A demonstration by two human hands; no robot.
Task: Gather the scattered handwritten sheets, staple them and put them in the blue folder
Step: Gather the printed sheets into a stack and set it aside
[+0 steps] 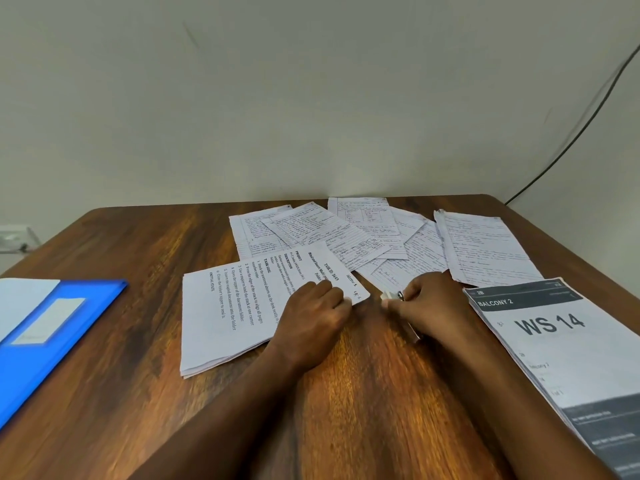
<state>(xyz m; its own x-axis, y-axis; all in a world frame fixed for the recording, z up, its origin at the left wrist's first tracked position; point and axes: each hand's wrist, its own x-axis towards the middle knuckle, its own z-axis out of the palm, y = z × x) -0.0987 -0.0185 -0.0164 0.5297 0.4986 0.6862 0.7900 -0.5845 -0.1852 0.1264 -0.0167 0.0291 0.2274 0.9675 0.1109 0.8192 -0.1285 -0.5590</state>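
The right hand point(427, 303) lies knuckles-up on the table, its fingers curled around a small pale stapler point(393, 295) with a metal part showing at its top; only the stapler's front end is visible beyond the fingers. The left hand point(313, 315) rests on the lower right corner of a printed sheet point(242, 306), fingers bent at the paper's edge; whether they pinch the sheet or merely press on it cannot be told. The two hands are near each other, with a strip of bare wood between them.

The printed sheet tops a thin pile of paper, its text running sideways to the viewer. Beyond both hands, the handwritten sheets point(363, 237) lie fanned and overlapping across the far half of the wooden table point(138, 244). One handwritten sheet point(485, 247) lies farthest right, its lower edge just beside a large printed notice point(554, 341) marked "WS 14". That notice occupies the right edge of the table, close beside the right forearm.

The blue folder point(52, 334) lies closed at the left edge of the table, well apart from the sheets and both hands, with a pale label on its cover. A dark cable point(588, 116) runs down the wall at upper right.
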